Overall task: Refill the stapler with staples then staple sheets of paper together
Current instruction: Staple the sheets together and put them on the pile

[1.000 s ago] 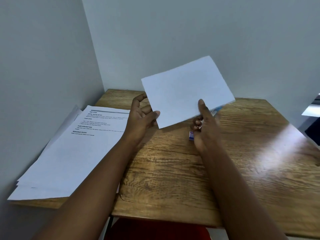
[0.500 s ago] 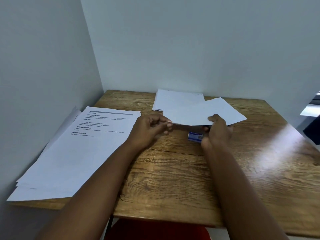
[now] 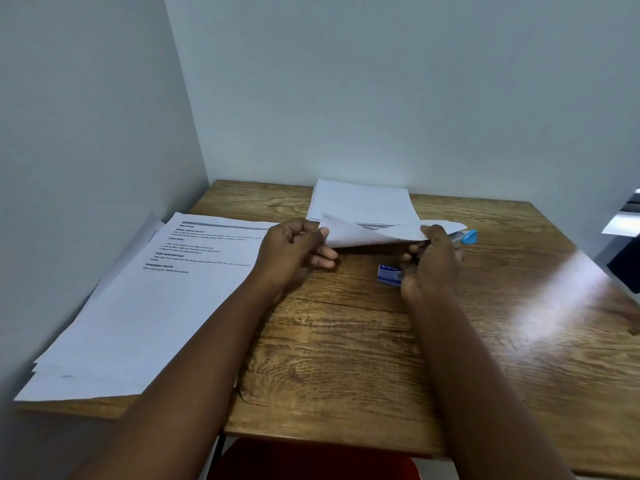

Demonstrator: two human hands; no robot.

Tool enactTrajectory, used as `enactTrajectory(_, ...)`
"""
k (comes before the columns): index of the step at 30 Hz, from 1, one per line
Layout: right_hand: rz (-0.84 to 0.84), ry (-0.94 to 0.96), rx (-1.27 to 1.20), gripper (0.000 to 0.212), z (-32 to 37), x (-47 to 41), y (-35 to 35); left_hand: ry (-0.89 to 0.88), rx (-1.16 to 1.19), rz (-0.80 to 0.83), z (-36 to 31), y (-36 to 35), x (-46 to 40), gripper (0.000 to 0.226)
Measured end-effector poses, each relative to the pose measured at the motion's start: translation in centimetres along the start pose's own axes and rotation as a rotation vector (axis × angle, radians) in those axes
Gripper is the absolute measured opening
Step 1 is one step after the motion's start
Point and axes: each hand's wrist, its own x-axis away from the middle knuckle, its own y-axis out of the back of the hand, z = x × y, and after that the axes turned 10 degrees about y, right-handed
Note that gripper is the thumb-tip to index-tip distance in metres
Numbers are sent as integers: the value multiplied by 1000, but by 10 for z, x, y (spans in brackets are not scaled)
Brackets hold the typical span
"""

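Head view: left hand (image 3: 294, 251) grip is pinching the white paper sheets (image 3: 367, 233); right hand (image 3: 429, 261) grip is clutching the blue-tipped silver stapler (image 3: 465, 236), long axis lying rightward beyond the sheets' right edge.

Single head view, looking forward-down, close over wooden table (image 3: 346, 358) toward corner walls.

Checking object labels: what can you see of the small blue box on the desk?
The small blue box is a little cardboard-looking pack, blue with a white band and blurred print, probably staples. It lies flat on the wooden desk, just left of the right hand, which hides its right end. Whether the hand touches it, or whether it is open, cannot be told.
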Motion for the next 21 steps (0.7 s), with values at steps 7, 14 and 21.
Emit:
enactTrajectory(7, 116, -9, 38, 51, 0, 0, 0, 126, 178, 62, 2, 8, -7, 12)
enactTrajectory(14, 405, -122, 219, 46, -9, 11, -6, -21, 69, -31, -1, 12, -3, 33)
enactTrajectory(21, 764, -305, 487, 56, -23, 31, -9, -92, 282, -46, -4, 10, -6, 42)
